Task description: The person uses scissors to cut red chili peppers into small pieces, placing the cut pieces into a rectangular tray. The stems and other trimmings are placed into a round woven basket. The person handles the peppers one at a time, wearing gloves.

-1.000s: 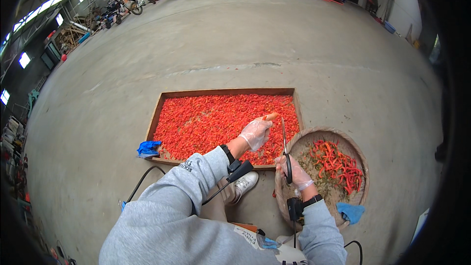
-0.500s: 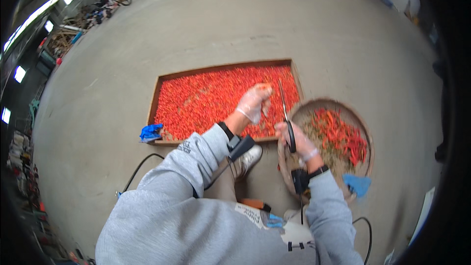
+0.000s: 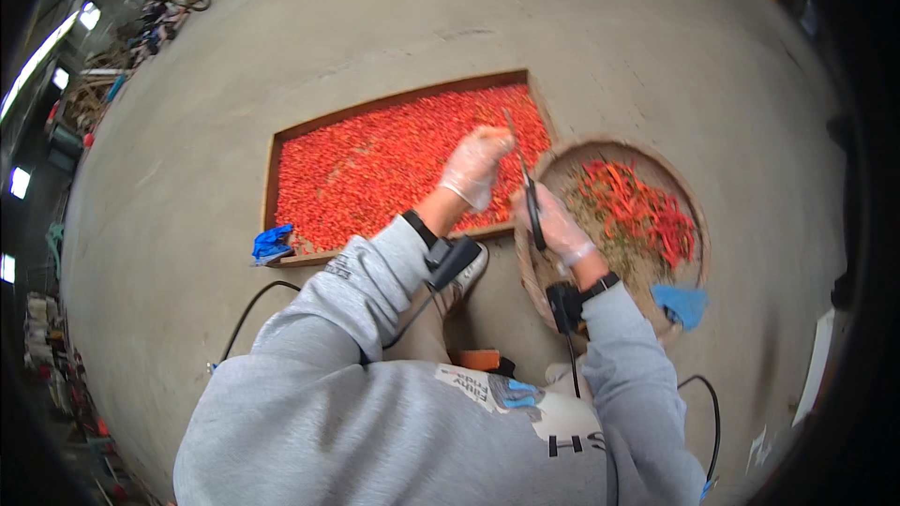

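In a thin clear glove, my left hand point(image 3: 472, 169) is closed, pinching an orange-red piece point(image 3: 500, 134) that looks like a chili pepper, mostly hidden by the fingers. My right hand point(image 3: 558, 225), gloved too, grips the black handle of a pair of scissors point(image 3: 532, 206). Their blades point away from me, right beside my left fingertips; whether they are spread I cannot tell. Below both hands lies a shallow wooden tray point(image 3: 271, 178) spread with small red chili pieces point(image 3: 366, 164). To the right, a round basket point(image 3: 691, 187) holds whole red chilies point(image 3: 642, 211) and loose stems.
A blue cloth or glove point(image 3: 273, 244) hangs on the tray's near left corner. Another blue cloth point(image 3: 681, 305) lies over the basket's near right rim. My shoe point(image 3: 473, 272) is close to the tray's front edge. Black cables point(image 3: 246, 319) run from my arms. Clutter lines the far left wall.
The view has shifted, so tray and basket sit a little higher and further left. The scissors' blades have come closer to my left fingertips. Both hands keep their grip.
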Demonstrator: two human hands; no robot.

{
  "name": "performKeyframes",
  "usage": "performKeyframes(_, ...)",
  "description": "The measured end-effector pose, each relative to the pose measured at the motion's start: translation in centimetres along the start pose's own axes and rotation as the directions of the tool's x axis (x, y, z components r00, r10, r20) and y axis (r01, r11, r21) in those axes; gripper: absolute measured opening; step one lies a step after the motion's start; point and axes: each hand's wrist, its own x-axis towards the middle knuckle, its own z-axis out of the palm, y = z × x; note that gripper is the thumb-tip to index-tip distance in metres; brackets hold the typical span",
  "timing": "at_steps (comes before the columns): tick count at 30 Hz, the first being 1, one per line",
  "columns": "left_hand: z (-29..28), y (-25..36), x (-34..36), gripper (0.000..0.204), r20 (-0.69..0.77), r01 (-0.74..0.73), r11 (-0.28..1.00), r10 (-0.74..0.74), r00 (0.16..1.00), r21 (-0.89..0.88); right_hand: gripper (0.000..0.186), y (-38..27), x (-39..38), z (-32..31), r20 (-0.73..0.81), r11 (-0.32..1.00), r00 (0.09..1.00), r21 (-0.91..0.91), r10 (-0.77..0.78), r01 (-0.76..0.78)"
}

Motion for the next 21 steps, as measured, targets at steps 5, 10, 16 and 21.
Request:
performKeyframes(5,-0.2,0.7,-0.1,0.026,0.004,0.023,1.000,-0.023,1.000,-0.012,0.027,-0.4,0.0,-0.6,0.058,0.997,0.997,-0.056,-0.042,0.046)
performKeyframes(10,-0.6,1.5,-0.5,0.026,0.065,0.120,0.991,-0.117,0.991,-0.056,0.016,-0.5,-0.1,-0.4,0.087,0.926,0.987,0.342,0.137,-0.159)
performKeyframes(16,-0.8,1.2,-0.4,0.022,-0.003,0.111,0.986,-0.112,0.994,-0.125,0.016,-0.7,0.1,0.0,0.108,0.854,0.976,0.473,0.187,-0.216)
performKeyframes(21,-0.8,1.1,-0.1,0.021,-0.096,-0.023,0.987,0.007,0.995,-0.158,0.023,0.2,0.2,0.5,0.105,0.859,0.968,0.445,0.229,-0.251)
